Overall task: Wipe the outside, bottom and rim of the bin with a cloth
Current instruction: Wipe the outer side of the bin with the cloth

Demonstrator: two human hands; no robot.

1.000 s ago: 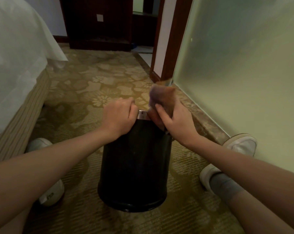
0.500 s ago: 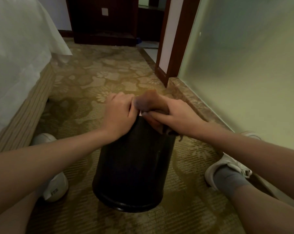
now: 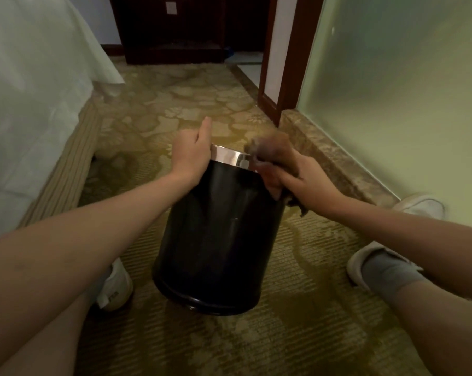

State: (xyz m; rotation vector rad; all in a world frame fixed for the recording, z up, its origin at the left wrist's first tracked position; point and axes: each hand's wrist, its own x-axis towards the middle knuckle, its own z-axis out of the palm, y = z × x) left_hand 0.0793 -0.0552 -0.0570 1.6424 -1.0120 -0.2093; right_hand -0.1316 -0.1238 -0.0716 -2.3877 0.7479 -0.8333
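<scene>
A black round bin (image 3: 215, 240) with a shiny metal rim (image 3: 228, 156) stands on the carpet between my feet, tilted away from me. My left hand (image 3: 188, 153) grips the rim at its left side, thumb raised above it. My right hand (image 3: 300, 180) holds a brown cloth (image 3: 270, 147) bunched against the right side of the rim; a corner of the cloth hangs below my palm. The inside of the bin is hidden.
A bed with a white sheet (image 3: 31, 90) runs along the left. A frosted glass wall (image 3: 405, 90) on a stone curb (image 3: 335, 158) is on the right. Dark wooden furniture (image 3: 172, 28) and a door frame (image 3: 286, 63) lie ahead. My white shoes (image 3: 115, 286) flank the bin.
My hands have moved apart along the rim, baring the metal band between them. The cloth has slid from the near top of the rim round to its right side.
</scene>
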